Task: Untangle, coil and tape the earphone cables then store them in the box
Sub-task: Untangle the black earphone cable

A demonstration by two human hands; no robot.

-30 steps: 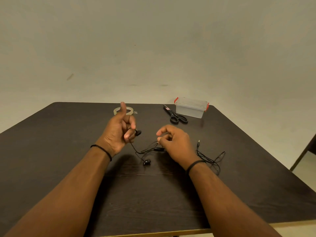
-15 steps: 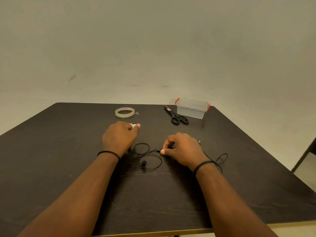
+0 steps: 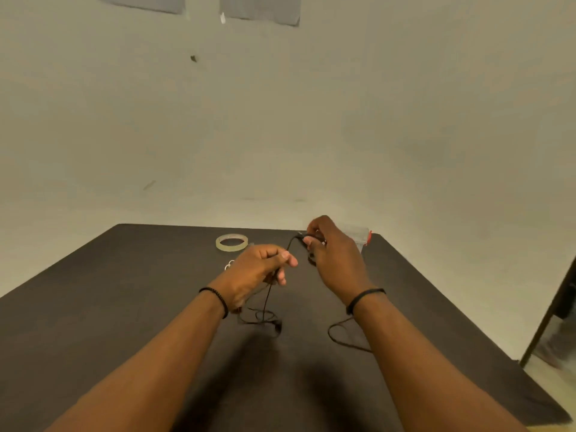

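Observation:
A thin black earphone cable (image 3: 267, 300) hangs from both my raised hands down to the dark table (image 3: 124, 307). My left hand (image 3: 258, 269) grips the cable in curled fingers. My right hand (image 3: 330, 251) pinches a higher part of it near the inline piece, above the table's far side. Loose loops and an earbud (image 3: 277, 325) lie on the table below, and another loop (image 3: 339, 335) shows under my right wrist. The clear box with a red latch (image 3: 358, 236) is mostly hidden behind my right hand.
A roll of clear tape (image 3: 231, 243) lies at the far middle of the table. A small pale scrap (image 3: 229, 265) sits left of my left hand. A dark chair or frame (image 3: 554, 310) stands off the table's right edge. The scissors are hidden.
Both hands have lifted off the table with the cable, which now hangs between them. The view has tilted up, showing more wall.

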